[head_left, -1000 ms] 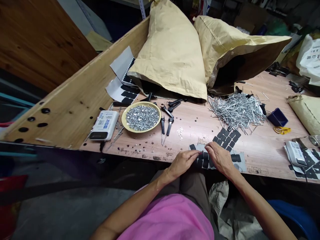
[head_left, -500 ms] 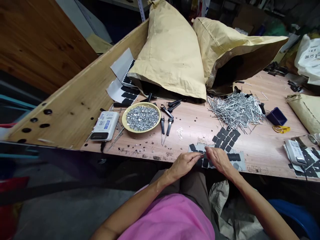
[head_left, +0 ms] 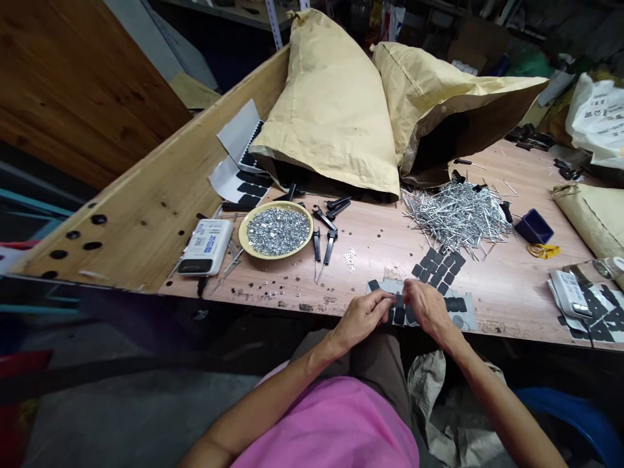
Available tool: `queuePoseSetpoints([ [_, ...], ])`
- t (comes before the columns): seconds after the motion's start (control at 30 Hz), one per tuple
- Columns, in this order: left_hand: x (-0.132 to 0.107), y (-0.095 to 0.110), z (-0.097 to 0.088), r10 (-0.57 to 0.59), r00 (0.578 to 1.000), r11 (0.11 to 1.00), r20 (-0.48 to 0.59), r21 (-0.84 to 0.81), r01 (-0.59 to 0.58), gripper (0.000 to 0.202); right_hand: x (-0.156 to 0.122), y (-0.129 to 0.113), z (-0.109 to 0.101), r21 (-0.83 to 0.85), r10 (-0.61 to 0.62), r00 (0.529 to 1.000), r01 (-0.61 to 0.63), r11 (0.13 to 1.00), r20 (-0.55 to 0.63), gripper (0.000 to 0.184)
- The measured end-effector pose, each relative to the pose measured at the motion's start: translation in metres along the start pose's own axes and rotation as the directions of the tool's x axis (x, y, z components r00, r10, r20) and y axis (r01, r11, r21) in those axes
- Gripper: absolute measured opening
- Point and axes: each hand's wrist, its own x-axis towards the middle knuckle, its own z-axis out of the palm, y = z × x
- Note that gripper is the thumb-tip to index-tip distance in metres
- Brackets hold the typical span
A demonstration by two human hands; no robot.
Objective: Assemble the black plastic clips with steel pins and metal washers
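Observation:
My left hand [head_left: 364, 316] is pinched closed at the table's front edge; whatever its fingertips hold is too small to name. Just to the right, my right hand [head_left: 427, 308] is curled closed, and its fingers hide anything inside. The two hands are a small gap apart. Under and around them lies a grey backing sheet [head_left: 468, 317] with rounded black pads [head_left: 455, 304] on it. More black pads [head_left: 439, 268] lie in rows just behind the sheet. Beyond these is a heap of thin metal pins [head_left: 458, 211].
A yellow bowl [head_left: 242, 242] of small metal parts stands left, beside a white device [head_left: 207, 247]. Black-handled pieces [head_left: 330, 247] with metal pins lie near it. Two large paper sacks [head_left: 331, 117] [head_left: 414, 81] rest behind. At right are a dark blue container [head_left: 535, 226] and another white device [head_left: 569, 294].
My hands have drawn slightly apart, the right one lifting a little away. A thin metal piece seen at the left fingertips before no longer shows clearly. The view has shifted slightly.

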Motion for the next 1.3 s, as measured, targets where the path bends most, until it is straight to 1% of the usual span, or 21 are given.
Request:
queuePoseSetpoints([
  [0.07,0.002,0.004,0.002,-0.073,0.997,0.977,-0.028,-0.203,0.066,0.026,-0.009,-0.004,0.005,0.136,0.114,0.99,-0.102,0.985,-0.082,0.055],
  [0.13,0.003,0.006,0.005,-0.106,0.992,0.927,-0.063,-0.367,0.076,0.028,-0.021,-0.011,0.016,0.311,0.125,0.987,-0.087,0.946,-0.103,0.046],
  [0.2,0.002,0.007,0.009,-0.114,0.99,0.895,-0.081,-0.441,0.067,0.029,-0.033,-0.019,0.031,0.517,0.124,0.989,-0.067,0.853,-0.076,0.038],
  [0.23,0.001,0.006,0.012,-0.122,0.989,0.892,-0.089,-0.446,0.069,0.029,-0.039,-0.023,0.039,0.62,0.147,0.988,-0.092,0.779,-0.039,0.037],
  [0.3,-0.003,0.002,0.016,-0.137,0.984,0.911,-0.115,-0.405,0.079,0.028,-0.049,-0.03,0.052,0.785,0.239,0.967,-0.216,0.581,0.089,0.038],
  [0.4,-0.009,-0.007,0.02,-0.089,0.979,0.968,-0.184,-0.249,0.041,0.024,-0.062,-0.035,0.066,0.878,0.344,0.885,-0.408,0.249,0.314,0.04],
  [0.43,-0.011,-0.01,0.021,-0.059,0.981,0.981,-0.186,-0.195,0.022,0.022,-0.066,-0.036,0.07,0.885,0.367,0.863,-0.43,0.178,0.346,0.041],
  [0.47,-0.013,-0.014,0.022,-0.037,0.984,0.988,-0.175,-0.152,0.01,0.02,-0.07,-0.036,0.074,0.887,0.385,0.851,-0.438,0.144,0.357,0.043],
  [0.5,-0.014,-0.017,0.024,-0.026,0.987,0.992,-0.158,-0.122,0.007,0.019,-0.074,-0.036,0.078,0.885,0.402,0.846,-0.439,0.154,0.35,0.046],
  [0.53,-0.016,-0.02,0.025,-0.025,0.99,0.995,-0.141,-0.101,0.01,0.018,-0.077,-0.036,0.081,0.875,0.421,0.846,-0.438,0.204,0.326,0.048],
  [0.63,-0.023,-0.028,0.031,-0.021,0.99,0.999,-0.136,-0.034,0.017,0.017,-0.086,-0.036,0.091,0.77,0.483,0.858,-0.426,0.475,0.176,0.044],
  [0.7,-0.028,-0.033,0.035,0.006,0.988,1.0,-0.155,0.021,-0.003,0.016,-0.09,-0.036,0.095,0.657,0.515,0.855,-0.425,0.622,0.065,0.037],
  [0.77,-0.032,-0.038,0.037,0.033,0.986,0.998,-0.165,0.058,-0.024,0.016,-0.092,-0.037,0.098,0.548,0.531,0.847,-0.443,0.71,-0.004,0.034],
  [0.83,-0.035,-0.042,0.038,0.038,0.988,0.996,-0.153,0.081,-0.025,0.017,-0.093,-0.037,0.098,0.458,0.521,0.852,-0.446,0.769,-0.045,0.033],
  [0.9,-0.034,-0.046,0.035,0.021,0.994,0.993,-0.112,0.121,-0.007,0.017,-0.092,-0.035,0.096,0.39,0.506,0.859,-0.442,0.808,-0.074,0.031],
  [0.97,-0.032,-0.05,0.027,0.009,0.995,0.984,-0.102,0.178,0.009,0.019,-0.09,-0.029,0.094,0.348,0.512,0.855,-0.456,0.819,-0.084,0.031],
  [1.03,-0.028,-0.053,0.015,0.035,0.984,0.975,-0.172,0.224,0.005,0.022,-0.088,-0.02,0.092,0.329,0.536,0.839,-0.482,0.812,-0.094,0.031],
  [1.1,-0.024,-0.057,0.001,0.1,0.951,0.965,-0.293,0.26,-0.021,0.024,-0.087,-0.01,0.091,0.326,0.563,0.819,-0.505,0.799,-0.11,0.03],
  [1.17,-0.02,-0.063,-0.013,0.172,0.903,0.948,-0.395,0.314,-0.044,0.025,-0.087,0.001,0.089,0.314,0.594,0.794,-0.536,0.784,-0.127,0.03],
  [1.23,-0.016,-0.071,-0.024,0.229,0.86,0.924,-0.457,0.379,-0.044,0.026,-0.09,0.012,0.086,0.301,0.619,0.775,-0.564,0.769,-0.129,0.03],
  [1.3,-0.014,-0.079,-0.031,0.272,0.831,0.9,-0.485,0.435,-0.041,0.026,-0.093,0.023,0.082,0.293,0.625,0.77,-0.573,0.765,-0.126,0.028],
])
